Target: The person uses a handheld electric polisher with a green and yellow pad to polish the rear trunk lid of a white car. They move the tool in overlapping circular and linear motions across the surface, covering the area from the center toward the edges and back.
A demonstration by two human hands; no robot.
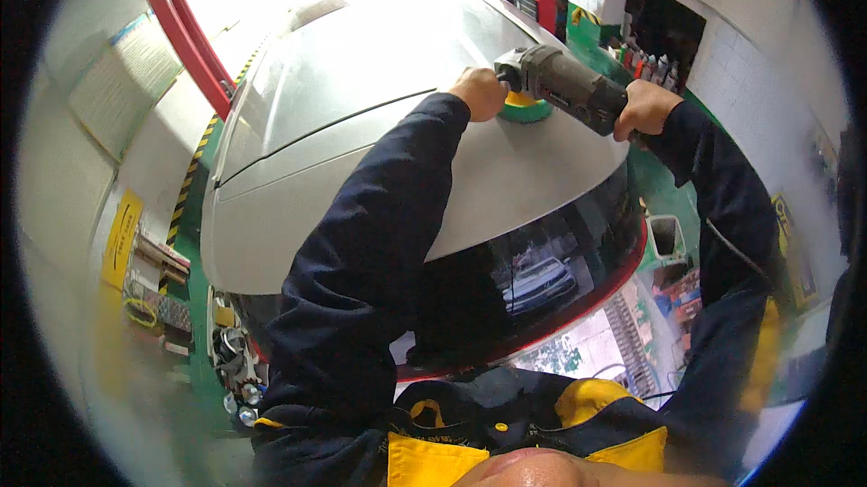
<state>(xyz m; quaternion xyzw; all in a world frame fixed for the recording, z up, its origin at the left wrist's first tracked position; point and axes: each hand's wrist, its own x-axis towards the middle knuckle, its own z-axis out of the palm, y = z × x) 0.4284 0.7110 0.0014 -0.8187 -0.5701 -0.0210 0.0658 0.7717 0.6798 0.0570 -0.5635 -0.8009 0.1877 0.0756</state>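
Both my hands are on a dark grey electric polisher (571, 81) above the rear part of a light-coloured car roof (379, 180). My left hand (480, 93) is closed round the side handle at the polisher's head. Round the rear end of its body, my right hand (647, 109) is wrapped. Beneath the head a green polishing pad (526, 113) with a yellow middle rests against the roof; part of it hides behind the tool and my left hand. A cord (736, 248) runs along my right forearm.
The car's dark rear window (470, 302) lies just below the roof edge. Red lift posts (188, 40) stand on both sides. Bottles (655, 65) line a shelf at the right, above a white bin (667, 237). Assorted items (237, 370) lie on the green floor at the left.
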